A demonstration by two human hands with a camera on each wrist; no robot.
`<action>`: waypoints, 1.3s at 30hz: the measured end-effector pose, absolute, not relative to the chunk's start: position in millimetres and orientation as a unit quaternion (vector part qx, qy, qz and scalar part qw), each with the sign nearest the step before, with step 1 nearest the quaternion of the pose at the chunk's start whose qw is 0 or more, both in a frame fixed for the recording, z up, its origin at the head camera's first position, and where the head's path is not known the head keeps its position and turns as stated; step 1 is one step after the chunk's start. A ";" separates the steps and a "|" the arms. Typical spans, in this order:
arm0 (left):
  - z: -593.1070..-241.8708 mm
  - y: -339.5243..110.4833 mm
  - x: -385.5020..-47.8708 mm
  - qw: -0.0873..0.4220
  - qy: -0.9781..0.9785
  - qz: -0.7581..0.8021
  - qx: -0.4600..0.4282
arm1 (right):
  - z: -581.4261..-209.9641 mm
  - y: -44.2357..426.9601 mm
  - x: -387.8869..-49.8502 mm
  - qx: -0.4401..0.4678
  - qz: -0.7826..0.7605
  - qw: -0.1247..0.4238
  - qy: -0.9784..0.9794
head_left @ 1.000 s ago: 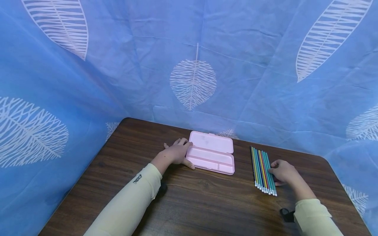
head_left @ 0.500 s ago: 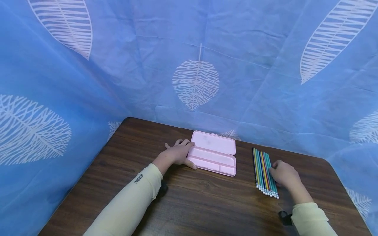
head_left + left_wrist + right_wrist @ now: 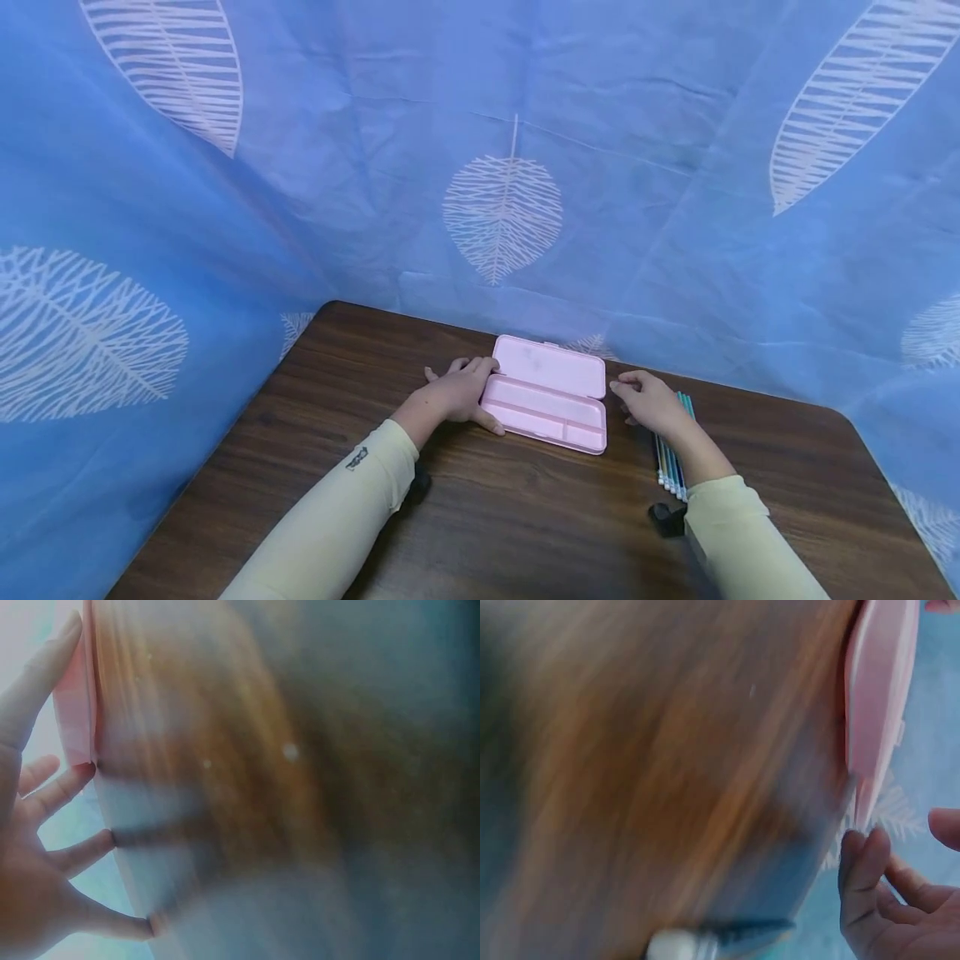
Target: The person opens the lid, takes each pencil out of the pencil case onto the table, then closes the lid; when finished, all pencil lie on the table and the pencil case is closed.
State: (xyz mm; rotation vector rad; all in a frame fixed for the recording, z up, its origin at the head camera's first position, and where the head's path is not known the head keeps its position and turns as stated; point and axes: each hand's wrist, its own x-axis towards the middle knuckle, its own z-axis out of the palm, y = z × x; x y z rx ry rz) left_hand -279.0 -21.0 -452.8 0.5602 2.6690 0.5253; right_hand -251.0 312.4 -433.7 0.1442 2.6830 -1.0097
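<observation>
A pink pencil case (image 3: 550, 367) lies open on the table, its lid folded back toward the curtain and its compartments bare. My left hand (image 3: 453, 393) rests at the left end of the case with its fingers spread; the thumb (image 3: 56, 656) lies along the front side and a fingertip touches the corner. Just off the right end of the case hovers my right hand (image 3: 654, 407), its fingers (image 3: 866, 874) loosely bent and the thumb apart, with nothing seen between them. Beneath the right hand and wrist lies a row of pencils (image 3: 670, 473), partly hidden, white eraser ends toward me.
A dark wood-grain table (image 3: 540, 517) carries everything. Behind it and at its left hangs a blue curtain (image 3: 360, 208) with white leaf prints, close to the table's back edge. A black strap piece (image 3: 666, 520) shows at the right sleeve.
My right hand has left the right side of the pencils and moved left across them to beside the case. The left hand stays at the case; the head view has shifted slightly.
</observation>
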 end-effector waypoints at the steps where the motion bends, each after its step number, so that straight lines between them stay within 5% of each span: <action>1: -453.0 -21.0 -279.1 0.179 0.946 0.187 0.197 | -434.9 308.7 -254.0 0.050 -0.350 0.139 0.925; 8: -458.2 -20.0 -281.0 0.162 0.949 0.190 0.193 | -436.7 293.9 -266.1 0.036 -0.353 0.145 0.924; 26: -486.6 -19.2 -298.4 0.150 0.947 0.200 0.204 | -426.6 281.8 -252.7 0.064 -0.408 0.001 0.911; 39: -460.9 -26.0 -277.7 0.164 0.950 0.189 0.189 | -420.2 288.8 -232.3 -0.069 -0.276 0.035 0.958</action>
